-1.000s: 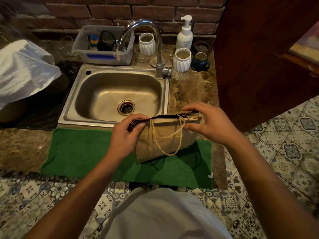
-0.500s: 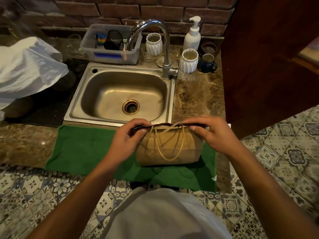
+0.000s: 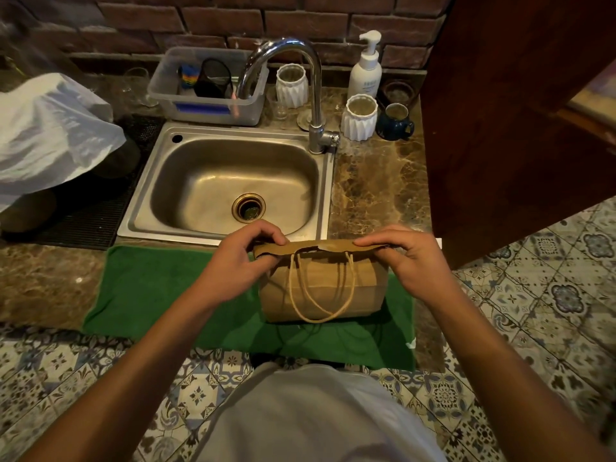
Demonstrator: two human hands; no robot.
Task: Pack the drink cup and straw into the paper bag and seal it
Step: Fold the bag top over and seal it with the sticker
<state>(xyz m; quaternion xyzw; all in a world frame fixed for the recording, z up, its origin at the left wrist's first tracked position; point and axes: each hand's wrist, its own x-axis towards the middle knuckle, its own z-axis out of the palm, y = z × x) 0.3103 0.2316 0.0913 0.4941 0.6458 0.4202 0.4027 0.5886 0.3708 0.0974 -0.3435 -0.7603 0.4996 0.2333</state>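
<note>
Bag top folded between two hands

While the paper bag (image 3: 321, 288) stood on the green towel (image 3: 160, 291) before the sink (image 3: 233, 181), the left hand (image 3: 238, 261) and right hand (image 3: 411, 258) each pinched an end of its folded-over top, fingers closed on the paper.

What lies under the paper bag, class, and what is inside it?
Under the paper bag lies a green towel on the marble counter. Both hands pinch its folded top shut, so nothing inside it can be seen.
</note>
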